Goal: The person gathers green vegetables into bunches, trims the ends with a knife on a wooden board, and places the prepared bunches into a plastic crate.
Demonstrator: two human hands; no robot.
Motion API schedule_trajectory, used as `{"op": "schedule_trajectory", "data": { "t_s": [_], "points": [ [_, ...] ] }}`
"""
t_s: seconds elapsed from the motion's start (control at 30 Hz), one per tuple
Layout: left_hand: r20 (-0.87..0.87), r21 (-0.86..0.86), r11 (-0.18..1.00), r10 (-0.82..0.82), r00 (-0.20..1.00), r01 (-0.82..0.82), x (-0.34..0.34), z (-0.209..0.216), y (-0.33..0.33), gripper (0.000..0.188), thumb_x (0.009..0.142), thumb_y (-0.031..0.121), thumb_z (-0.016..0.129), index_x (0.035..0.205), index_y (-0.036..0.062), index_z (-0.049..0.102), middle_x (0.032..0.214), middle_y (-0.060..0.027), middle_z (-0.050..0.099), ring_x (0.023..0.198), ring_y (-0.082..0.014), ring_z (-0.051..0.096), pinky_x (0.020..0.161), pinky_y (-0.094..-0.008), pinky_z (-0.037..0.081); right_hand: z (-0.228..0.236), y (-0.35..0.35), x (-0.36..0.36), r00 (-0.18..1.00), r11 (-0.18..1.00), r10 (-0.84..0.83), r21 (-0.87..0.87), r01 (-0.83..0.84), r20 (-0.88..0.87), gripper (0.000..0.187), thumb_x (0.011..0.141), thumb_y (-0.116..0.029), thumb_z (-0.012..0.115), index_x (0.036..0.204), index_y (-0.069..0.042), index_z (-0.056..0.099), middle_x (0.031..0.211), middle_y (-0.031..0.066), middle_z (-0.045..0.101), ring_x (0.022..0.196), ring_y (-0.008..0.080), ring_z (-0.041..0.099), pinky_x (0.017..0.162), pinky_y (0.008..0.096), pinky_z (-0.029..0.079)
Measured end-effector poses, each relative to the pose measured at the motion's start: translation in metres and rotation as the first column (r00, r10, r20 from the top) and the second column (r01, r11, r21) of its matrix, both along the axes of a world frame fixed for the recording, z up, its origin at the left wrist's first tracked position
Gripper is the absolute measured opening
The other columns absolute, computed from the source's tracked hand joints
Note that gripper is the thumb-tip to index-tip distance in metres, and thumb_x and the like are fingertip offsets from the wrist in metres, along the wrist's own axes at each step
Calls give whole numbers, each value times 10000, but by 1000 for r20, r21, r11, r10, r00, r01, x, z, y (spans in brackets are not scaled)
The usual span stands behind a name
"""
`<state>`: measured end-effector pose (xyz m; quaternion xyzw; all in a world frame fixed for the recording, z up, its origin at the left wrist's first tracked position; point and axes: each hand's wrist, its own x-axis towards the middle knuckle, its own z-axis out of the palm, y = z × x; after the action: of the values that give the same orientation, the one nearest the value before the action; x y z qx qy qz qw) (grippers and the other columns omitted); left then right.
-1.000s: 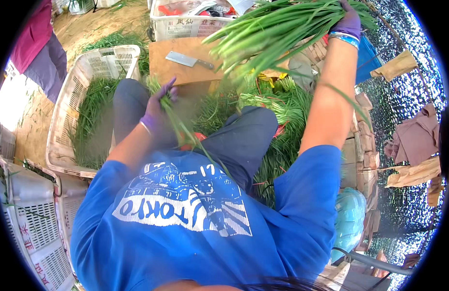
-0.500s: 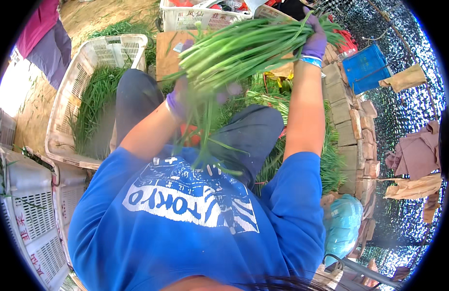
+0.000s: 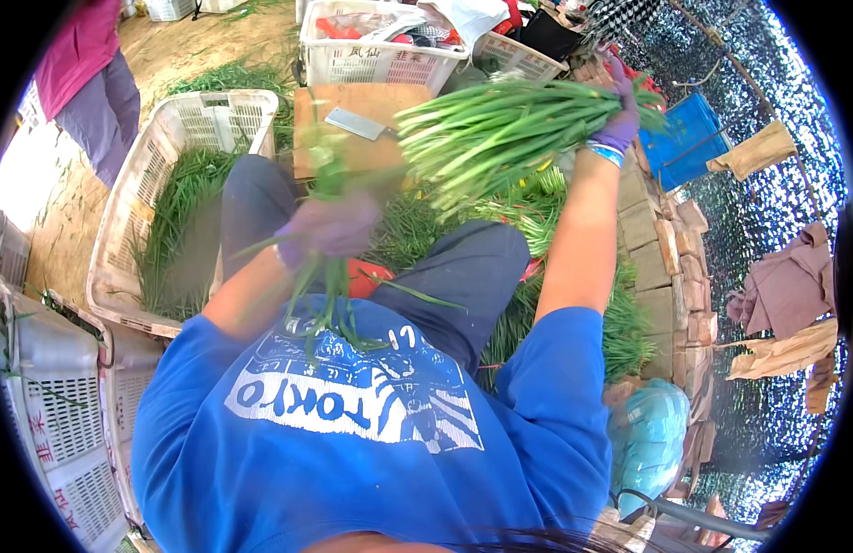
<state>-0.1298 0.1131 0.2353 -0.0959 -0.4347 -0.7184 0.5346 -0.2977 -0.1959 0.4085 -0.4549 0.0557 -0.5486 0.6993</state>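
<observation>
My right hand point(image 3: 619, 118), in a purple glove, is closed round a thick bunch of garlic chives point(image 3: 500, 138). The bunch lies nearly level in the air, its cut ends fanning out to the left. My left hand point(image 3: 333, 227), also gloved and smeared by motion, is closed on a few loose chives point(image 3: 330, 286) that trail below it over my shirt. Between my hands and beyond them, a cleaver point(image 3: 353, 123) rests on a wooden board point(image 3: 399, 97). Under the bunch, more chives point(image 3: 528, 217) are heaped by my knees, some with red ties.
A white crate point(image 3: 118, 207) partly filled with chives stands at my left. Another crate point(image 3: 325, 69) holding bags is beyond the board. Stacked bricks point(image 3: 652, 249) edge the right side, near a teal bag point(image 3: 649, 433). Another person point(image 3: 102, 111) stands at far left.
My left hand has come away from the bunch, toward me, with loose chives in it. The right hand has shifted slightly right with the bunch, and the cleaver now shows more fully.
</observation>
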Motion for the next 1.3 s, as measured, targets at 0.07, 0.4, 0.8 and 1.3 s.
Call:
{"op": "schedule_trajectory", "data": {
  "t_s": [0.07, 0.4, 0.8, 1.3],
  "points": [
    [-223, 8, 998, 63, 973, -62, 14, -12, 6, 225, 895, 247, 412, 1006, 67, 488, 483, 62, 368, 405, -56, 382, 411, -215, 335, 9, -6, -20, 994, 997, 74, -8, -74, 75, 423, 814, -102, 431, 1223, 4, 414, 560, -44, 395, 497, 55, 408, 488, 211, 377],
    [249, -146, 423, 891, 380, -895, -19, -5, -39, 424, 830, 176, 491, 1226, 54, 403, 1206, -105, 462, 1071, -206, 477, 902, -344, 414, -27, 111, 46, 980, 993, 94, -57, -106, -178, 349, 863, -237, 493, 1155, -46, 514, 620, -5, 470, 565, 80, 441, 550, 218, 388],
    [515, 232, 509, 658, 549, -829, 0, -43, -7, 290, 801, 122, 491, 1067, 5, 499, 1013, -127, 556, 939, -222, 545, 861, -343, 436, -133, 123, -71, 997, 965, -77, 251, 78, -12, 325, 886, -160, 423, 1179, -26, 461, 635, -61, 382, 563, 64, 395, 708, 281, 424],
    [574, 590, 673, 38, 818, -446, -59, -81, -58, 395, 801, 223, 592, 1138, 50, 483, 1080, -68, 557, 954, -154, 548, 860, -307, 425, -259, 175, -191, 951, 712, -297, 645, 279, -83, 245, 849, -263, 521, 1014, -82, 525, 949, 78, 558, 920, 252, 525, 832, 441, 425]
  ]
}}
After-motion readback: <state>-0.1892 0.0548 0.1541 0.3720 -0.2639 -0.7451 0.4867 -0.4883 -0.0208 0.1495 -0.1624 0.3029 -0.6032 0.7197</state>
